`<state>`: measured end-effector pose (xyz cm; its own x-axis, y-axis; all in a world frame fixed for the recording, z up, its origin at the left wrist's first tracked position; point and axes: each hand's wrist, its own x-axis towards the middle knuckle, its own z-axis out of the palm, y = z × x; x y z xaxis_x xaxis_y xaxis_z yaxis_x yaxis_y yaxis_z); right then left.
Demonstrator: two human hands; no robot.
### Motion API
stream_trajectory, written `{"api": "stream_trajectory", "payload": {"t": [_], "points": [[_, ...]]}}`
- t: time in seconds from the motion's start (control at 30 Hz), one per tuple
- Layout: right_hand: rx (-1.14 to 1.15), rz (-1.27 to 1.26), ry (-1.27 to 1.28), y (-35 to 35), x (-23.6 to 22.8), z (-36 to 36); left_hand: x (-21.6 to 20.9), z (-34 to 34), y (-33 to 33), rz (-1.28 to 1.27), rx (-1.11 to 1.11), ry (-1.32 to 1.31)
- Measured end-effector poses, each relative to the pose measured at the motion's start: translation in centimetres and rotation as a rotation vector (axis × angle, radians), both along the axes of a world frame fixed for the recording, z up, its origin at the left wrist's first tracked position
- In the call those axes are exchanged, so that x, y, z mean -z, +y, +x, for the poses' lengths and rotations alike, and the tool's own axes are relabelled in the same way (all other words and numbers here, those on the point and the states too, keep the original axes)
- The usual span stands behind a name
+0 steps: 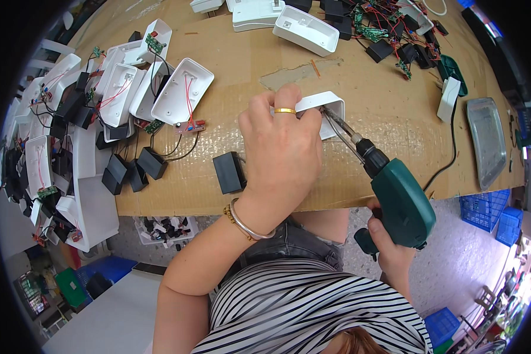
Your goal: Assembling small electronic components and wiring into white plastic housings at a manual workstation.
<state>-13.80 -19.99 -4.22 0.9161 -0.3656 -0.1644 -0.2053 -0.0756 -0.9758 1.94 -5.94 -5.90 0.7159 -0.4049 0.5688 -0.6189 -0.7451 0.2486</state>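
- Striped shirt [301,301] fills the near edge. Hands past it?
- Right hand [390,248] is wrapped round the green drill [404,203]; trigger finger mostly hidden, can't tell if it's pressed. Left hand [283,144] is curled closed on a white case [327,99], fingertips hidden behind it.
- Case where?
- Mid-bench, on the cardboard [389,88], mouth toward the drill. Bit [347,130] reaches in at a slant. Can't see what it meets.
- Risks?
- Slip, mainly. Slanted bit plus hard push could make it skate into the left fingers, which look very near the tip. Loose hold and the case could spin.
- Wires?
- Black block [229,173] sits just beside the left wrist; its lead vanishes behind the hand. If it joins the case, a twist could yank it. Can't confirm.
- Left pile?
- White shells with red wires [187,97], well apart. Low risk, I'd say.
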Motion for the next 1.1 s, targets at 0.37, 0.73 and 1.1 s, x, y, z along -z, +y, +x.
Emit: {"api": "stream_trajectory", "payload": {"t": [0.37,0.73,1.1], "points": [[0.049,0.05,0.049,-0.4,0.7,-0.8,-0.1,-0.1,0.1,0.022,-0.006,0.001],[0.223,0.111,-0.215,-0.2,1.7,-2.0,-0.2,-0.2,0.1,0.021,-0.003,0.022],[0.109,0.232,-0.271,-0.6,2.2,-2.1,-2.3,-1.0,1.8,-0.151,0.087,0.162]]}}
